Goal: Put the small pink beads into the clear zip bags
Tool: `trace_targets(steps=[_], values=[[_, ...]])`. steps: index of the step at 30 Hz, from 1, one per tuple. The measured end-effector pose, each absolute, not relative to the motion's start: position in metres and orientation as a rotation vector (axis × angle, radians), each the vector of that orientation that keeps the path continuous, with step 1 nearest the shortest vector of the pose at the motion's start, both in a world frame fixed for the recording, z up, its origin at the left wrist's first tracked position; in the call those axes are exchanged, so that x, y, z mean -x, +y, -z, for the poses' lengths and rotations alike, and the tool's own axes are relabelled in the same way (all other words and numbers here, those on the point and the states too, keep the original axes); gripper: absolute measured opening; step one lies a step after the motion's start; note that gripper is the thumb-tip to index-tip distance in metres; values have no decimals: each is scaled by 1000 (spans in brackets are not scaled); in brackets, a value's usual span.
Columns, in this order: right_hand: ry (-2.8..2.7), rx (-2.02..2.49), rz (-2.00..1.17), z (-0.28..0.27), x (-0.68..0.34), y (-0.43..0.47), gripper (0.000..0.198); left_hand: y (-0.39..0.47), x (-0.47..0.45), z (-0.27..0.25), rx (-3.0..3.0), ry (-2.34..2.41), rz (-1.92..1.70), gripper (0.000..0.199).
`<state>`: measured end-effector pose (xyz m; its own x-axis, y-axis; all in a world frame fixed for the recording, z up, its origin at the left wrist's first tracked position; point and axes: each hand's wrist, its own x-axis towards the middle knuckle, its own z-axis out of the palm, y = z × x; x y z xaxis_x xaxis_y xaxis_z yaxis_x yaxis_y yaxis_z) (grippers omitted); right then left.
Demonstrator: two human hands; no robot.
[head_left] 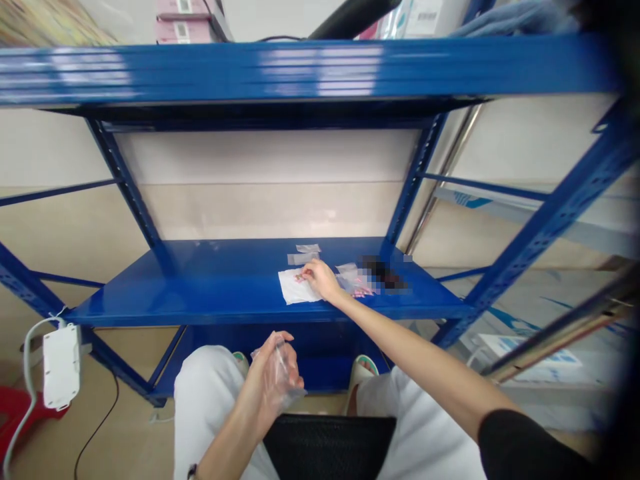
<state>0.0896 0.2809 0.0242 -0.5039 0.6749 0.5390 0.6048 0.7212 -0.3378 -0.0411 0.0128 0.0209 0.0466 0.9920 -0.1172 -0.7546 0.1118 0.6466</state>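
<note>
My left hand [274,373] is curled around a clear plastic bag [285,380] in front of the shelf, above my lap. On the blue shelf, my right hand [320,279] has its fingers pinched together over small pink and greenish pieces [299,278]. These pieces lie on a white sheet of paper or tissue [295,292]; whether one is between my fingertips is too small to see. To the right of that hand lies a clear bag [353,277] with pink and white pieces [363,290]. Two small flat clear packets [303,258] rest behind the sheet.
A blue metal shelf [210,280] spans the view, with an upper beam [225,73] above. Pink boxes [185,30] stand on top. A blurred dark item [385,273] lies at the shelf's right. A white power strip [61,367] hangs at the left post.
</note>
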Motion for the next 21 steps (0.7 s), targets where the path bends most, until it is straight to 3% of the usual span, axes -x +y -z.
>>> trace_targets(steps=[7,21], values=[[-2489,863,15,-25,-93,287,7,23,33,-4,-601,667,-1328,39],[-2472,859,-83,-34,-91,291,9,30,43,8,-703,773,-1396,34]])
